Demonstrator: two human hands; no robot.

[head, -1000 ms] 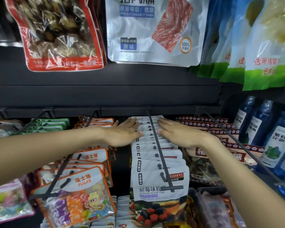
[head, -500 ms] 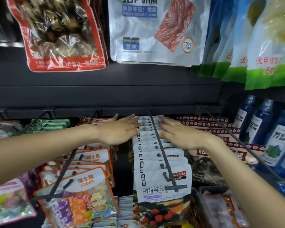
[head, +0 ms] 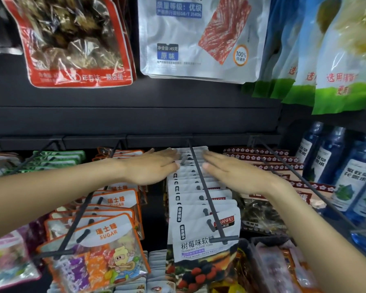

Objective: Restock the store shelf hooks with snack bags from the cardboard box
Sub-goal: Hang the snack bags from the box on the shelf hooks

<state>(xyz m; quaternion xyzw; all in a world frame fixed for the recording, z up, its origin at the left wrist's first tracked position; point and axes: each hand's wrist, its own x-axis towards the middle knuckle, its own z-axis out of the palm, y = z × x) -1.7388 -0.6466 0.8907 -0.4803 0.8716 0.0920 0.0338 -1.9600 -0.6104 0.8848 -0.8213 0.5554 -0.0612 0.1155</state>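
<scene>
A long row of white raspberry-candy bags (head: 203, 231) hangs on a black shelf hook (head: 207, 193) in the middle of the view. My left hand (head: 152, 168) lies flat with straight fingers against the left side of the row's rear bags. On the row's right side my right hand (head: 230, 172) is held the same way, fingers straight and pointing towards the back wall. Neither hand holds a bag. The cardboard box is out of view.
Orange sugar-candy bags (head: 106, 235) hang on the hook to the left, green packs (head: 59, 157) beyond them. Brown flower-trimmed bags (head: 268, 163) hang to the right, blue bottles (head: 334, 166) further right. Large red, silver and green bags hang overhead.
Both hands have slid further back along the candy row towards the wall, staying flat on either side of the hook.
</scene>
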